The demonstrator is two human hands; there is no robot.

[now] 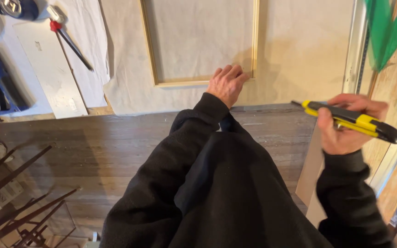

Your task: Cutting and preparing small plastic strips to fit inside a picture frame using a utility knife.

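At the bottom corner of the wooden frame (198, 83), my left hand (226, 84) presses down with fingers loosely spread, holding nothing, on the pale canvas (295, 55), while my right hand (345, 124) grips the yellow-and-black utility knife (352, 120) off to the side.

A yellow-and-black utility knife (352, 120) lies nearly level, blade tip leftward; a pale wooden frame (198, 43) lies flat.
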